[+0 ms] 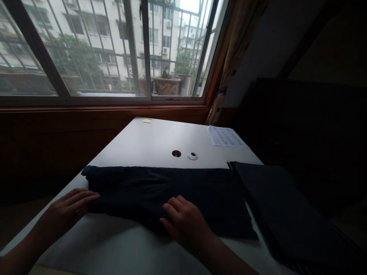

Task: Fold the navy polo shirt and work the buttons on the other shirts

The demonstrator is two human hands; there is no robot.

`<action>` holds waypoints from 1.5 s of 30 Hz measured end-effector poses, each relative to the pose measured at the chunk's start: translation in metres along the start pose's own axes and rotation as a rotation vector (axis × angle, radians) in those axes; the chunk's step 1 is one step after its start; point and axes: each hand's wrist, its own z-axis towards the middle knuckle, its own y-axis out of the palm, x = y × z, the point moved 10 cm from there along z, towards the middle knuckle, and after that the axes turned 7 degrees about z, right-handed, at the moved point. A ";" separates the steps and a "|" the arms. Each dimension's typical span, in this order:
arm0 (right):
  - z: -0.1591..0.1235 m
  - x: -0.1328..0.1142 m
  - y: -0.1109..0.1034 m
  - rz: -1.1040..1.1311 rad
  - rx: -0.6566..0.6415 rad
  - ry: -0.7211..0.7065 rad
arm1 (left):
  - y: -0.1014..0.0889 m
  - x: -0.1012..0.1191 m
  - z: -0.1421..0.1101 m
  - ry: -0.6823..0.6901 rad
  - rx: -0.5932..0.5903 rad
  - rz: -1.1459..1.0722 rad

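A dark navy garment [137,191], which looks like folded trousers, lies flattened across the white table with small wrinkles near its middle. At its left end is my left hand [70,204], fingers stretched out and tips touching the cloth's edge; the thumb is mostly hidden. My right hand [187,219] rests over the near edge of the garment, right of its middle. Its fingers are loosely bent, with the thumb apart from them. The underside of the right hand is hidden.
A dark flat stack [275,206], perhaps folded cloth, lies at the table's right. Printed sheets [228,136] and a yellow sticky note [147,120] are at the far side of the white table [160,133]. Near a cable hole [176,154] sits a round cap [192,156]. A barred window stands beyond.
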 end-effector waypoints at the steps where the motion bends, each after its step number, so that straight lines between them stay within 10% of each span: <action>1: 0.008 -0.007 0.013 -0.028 -0.024 -0.009 | -0.003 0.000 0.001 -0.011 0.023 -0.012; 6: 0.023 -0.006 0.045 -0.148 -0.077 -0.015 | -0.012 -0.001 0.005 -0.034 0.116 -0.056; 17: 0.019 -0.013 0.008 -0.128 0.066 -0.078 | -0.028 -0.008 0.002 -0.112 0.180 -0.034; 35: 0.037 -0.035 0.060 -0.156 -0.071 -0.104 | 0.001 0.004 -0.015 -0.050 -0.073 -0.074; 45: 0.040 -0.042 0.044 -0.128 -0.077 -0.102 | -0.006 0.000 -0.013 0.001 0.071 -0.039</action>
